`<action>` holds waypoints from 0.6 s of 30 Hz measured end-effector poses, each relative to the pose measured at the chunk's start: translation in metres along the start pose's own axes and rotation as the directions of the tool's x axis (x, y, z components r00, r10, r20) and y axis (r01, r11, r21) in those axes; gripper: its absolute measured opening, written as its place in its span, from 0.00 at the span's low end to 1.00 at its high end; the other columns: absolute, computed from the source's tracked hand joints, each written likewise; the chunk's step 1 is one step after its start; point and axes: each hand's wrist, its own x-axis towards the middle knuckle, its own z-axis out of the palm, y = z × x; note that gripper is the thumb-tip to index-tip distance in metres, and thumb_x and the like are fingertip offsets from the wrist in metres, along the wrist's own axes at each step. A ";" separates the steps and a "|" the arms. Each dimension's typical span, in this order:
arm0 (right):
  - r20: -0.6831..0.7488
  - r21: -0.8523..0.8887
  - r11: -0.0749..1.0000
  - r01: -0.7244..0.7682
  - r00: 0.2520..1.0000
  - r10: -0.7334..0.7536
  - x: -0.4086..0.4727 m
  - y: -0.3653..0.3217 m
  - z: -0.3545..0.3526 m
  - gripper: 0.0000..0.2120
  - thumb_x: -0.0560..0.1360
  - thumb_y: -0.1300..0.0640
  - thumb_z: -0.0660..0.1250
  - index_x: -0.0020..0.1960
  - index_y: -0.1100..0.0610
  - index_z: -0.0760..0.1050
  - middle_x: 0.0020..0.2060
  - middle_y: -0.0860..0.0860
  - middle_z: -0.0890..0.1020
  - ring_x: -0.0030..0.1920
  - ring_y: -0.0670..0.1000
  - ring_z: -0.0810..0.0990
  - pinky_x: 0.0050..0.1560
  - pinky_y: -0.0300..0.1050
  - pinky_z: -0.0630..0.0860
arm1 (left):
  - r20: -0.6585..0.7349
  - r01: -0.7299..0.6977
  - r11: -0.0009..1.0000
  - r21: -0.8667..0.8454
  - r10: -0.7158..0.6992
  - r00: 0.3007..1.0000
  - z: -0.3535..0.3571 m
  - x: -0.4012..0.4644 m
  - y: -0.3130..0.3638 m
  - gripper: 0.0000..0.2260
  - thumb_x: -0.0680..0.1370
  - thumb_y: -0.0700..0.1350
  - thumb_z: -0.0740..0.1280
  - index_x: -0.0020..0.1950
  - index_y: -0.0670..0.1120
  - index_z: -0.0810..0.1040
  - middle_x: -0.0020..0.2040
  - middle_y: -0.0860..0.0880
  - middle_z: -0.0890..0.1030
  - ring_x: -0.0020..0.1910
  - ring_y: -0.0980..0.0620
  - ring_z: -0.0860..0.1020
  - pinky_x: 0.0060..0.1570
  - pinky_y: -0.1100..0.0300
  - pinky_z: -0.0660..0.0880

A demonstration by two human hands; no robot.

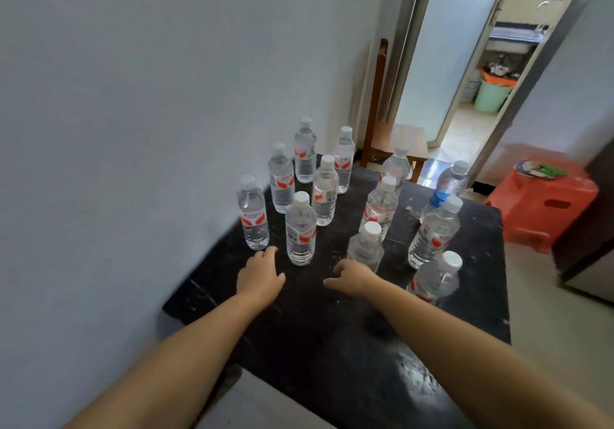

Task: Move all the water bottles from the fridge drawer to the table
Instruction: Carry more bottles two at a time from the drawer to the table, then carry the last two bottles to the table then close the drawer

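Home interior, lived-in room. Plain painted wall (pixel 133 79), worn black bench (pixel 332 345) pushed into the corner, wooden chair (pixel 395 142) past the bench's far edge, red plastic stool (pixel 545 206) off its right edge. Open doorway (pixel 471 79) leads to a tiled back room with a green bin (pixel 491 96) and household clutter.

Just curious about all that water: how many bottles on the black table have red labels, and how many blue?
Red-label bottles: 11
Blue-label bottle: 1
Total on the table: 12, all upright.
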 end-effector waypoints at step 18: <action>0.276 -0.332 0.724 0.604 0.796 -0.538 -0.123 -0.250 0.190 0.20 0.76 0.50 0.63 0.65 0.58 0.70 0.58 0.56 0.75 0.58 0.59 0.77 0.55 0.50 0.76 | -0.263 0.608 0.770 -0.192 -0.637 0.724 -0.102 -0.271 -0.251 0.19 0.77 0.49 0.64 0.67 0.48 0.66 0.66 0.46 0.71 0.65 0.46 0.70 0.63 0.51 0.68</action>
